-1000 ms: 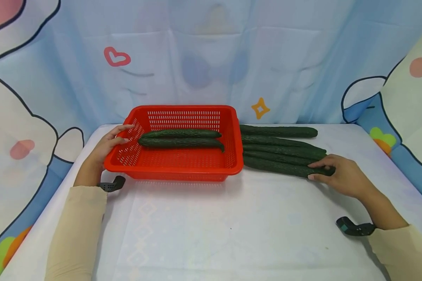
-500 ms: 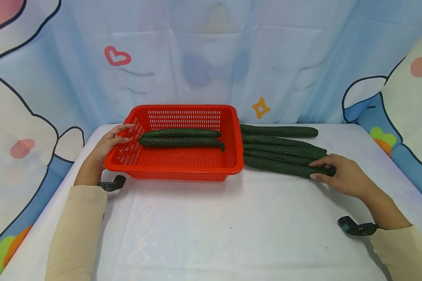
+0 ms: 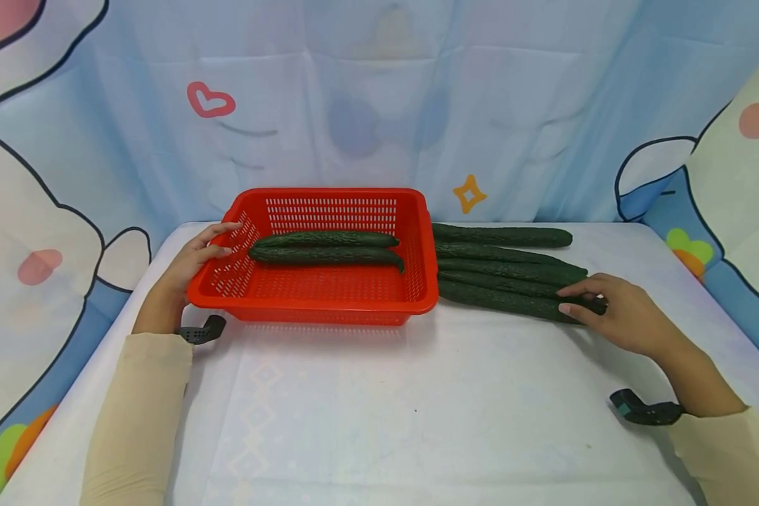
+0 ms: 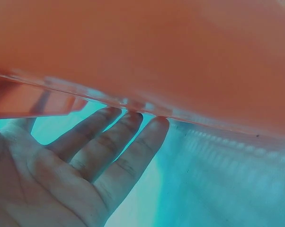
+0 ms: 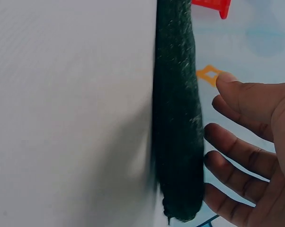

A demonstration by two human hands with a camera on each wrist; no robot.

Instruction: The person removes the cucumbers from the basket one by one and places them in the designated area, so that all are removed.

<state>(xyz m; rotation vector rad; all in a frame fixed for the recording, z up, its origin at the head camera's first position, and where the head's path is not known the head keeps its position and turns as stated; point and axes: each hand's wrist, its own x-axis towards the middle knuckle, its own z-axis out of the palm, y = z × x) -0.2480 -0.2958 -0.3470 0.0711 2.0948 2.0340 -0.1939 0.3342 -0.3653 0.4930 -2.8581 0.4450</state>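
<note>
A red slotted basket [image 3: 310, 307] stands at the back left of the table with two dark green cucumbers [image 3: 325, 255] lying in it. Several more cucumbers lie side by side to its right. My left hand [image 3: 192, 263] holds the basket's left rim, thumb over the edge; in the left wrist view its fingers [image 4: 109, 156] lie under the rim [image 4: 156, 47]. My right hand [image 3: 620, 316] grips the right end of the nearest cucumber [image 3: 500, 299], thumb on the near side and fingers over the top. In the right wrist view that cucumber [image 5: 178, 132] lies against my fingertips [image 5: 216, 135].
A white cloth [image 3: 386, 407] covers the table. A pale blue cartoon backdrop [image 3: 379, 105] closes off the back and both sides. Black straps sit at my left wrist [image 3: 202, 330] and right wrist [image 3: 645, 411]. The basket's corner [image 5: 211, 4] shows beyond the cucumber.
My right thumb has moved up against the near side of the nearest cucumber and the fingers have closed over its end. The left hand and basket have not moved.
</note>
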